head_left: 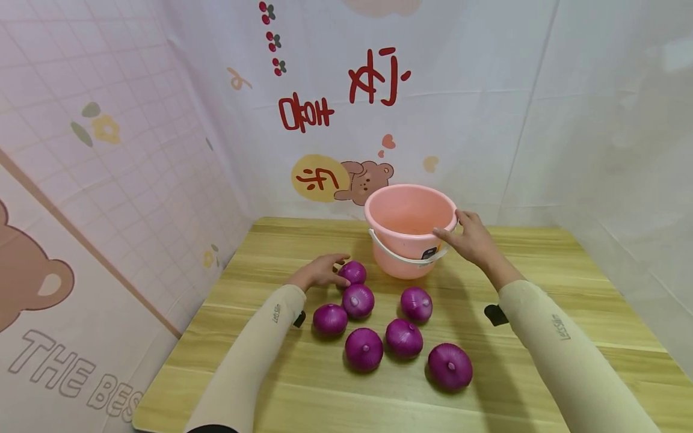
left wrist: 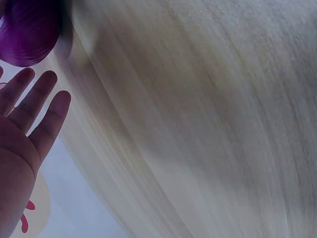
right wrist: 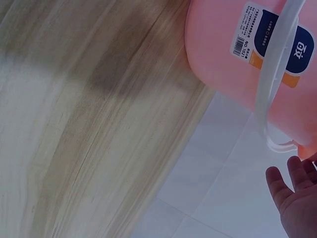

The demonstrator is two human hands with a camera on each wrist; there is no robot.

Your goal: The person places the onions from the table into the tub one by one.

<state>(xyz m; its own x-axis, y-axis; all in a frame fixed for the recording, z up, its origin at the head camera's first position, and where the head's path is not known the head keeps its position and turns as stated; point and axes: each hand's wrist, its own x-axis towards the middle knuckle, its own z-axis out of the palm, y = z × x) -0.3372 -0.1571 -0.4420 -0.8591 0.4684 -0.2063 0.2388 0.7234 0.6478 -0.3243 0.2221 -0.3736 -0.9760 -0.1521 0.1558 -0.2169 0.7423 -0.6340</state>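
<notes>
My left hand [head_left: 323, 272] reaches to the farthest purple onion [head_left: 353, 272], its fingers spread at the onion's left side. In the left wrist view, three fingers [left wrist: 34, 101] extend loosely just below an onion [left wrist: 27, 32]; the thumb is mostly out of frame. My right hand [head_left: 470, 239] holds the right rim of a pink bucket [head_left: 403, 246], thumb on the rim's front. The bucket stands upright, its white handle [head_left: 403, 258] hanging down in front. In the right wrist view, two fingertips [right wrist: 278, 181] show beside the handle's attachment.
Several other purple onions lie in front of the bucket, including one at the right [head_left: 450, 367] and one in the middle [head_left: 364, 349]. They rest on a wood-grain table [head_left: 547, 288]. A printed curtain [head_left: 465, 108] hangs behind the table and at its sides.
</notes>
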